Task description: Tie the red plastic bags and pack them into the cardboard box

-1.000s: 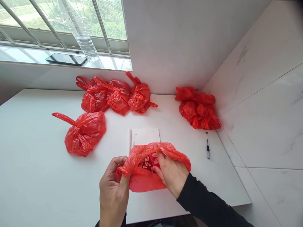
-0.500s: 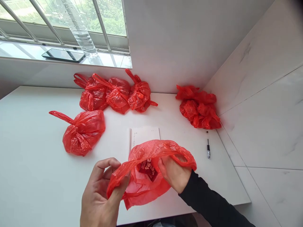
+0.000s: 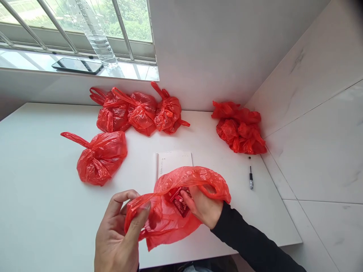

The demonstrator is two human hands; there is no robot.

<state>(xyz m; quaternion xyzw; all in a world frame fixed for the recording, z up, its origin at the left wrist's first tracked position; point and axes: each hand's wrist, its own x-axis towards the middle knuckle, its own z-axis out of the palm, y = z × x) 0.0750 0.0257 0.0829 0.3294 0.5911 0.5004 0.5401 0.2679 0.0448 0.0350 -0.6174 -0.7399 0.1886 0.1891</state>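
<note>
While left grip pinches red plastic bag, right grip inside, closure unclear; bag part-hides white notebook on white table, knotted red bags near barred window.

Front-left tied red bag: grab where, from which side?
Probably by the handle, coming from the left: it juts out leftward from the gathered neck of the tied red bag, while the body is just a rounded bulge.

On the desk, we locate a notebook behind the front bag, which contains a packet. Three bags form a row at the rear, a fourth bag before them. A pen lies right, before the bag heap.
</note>
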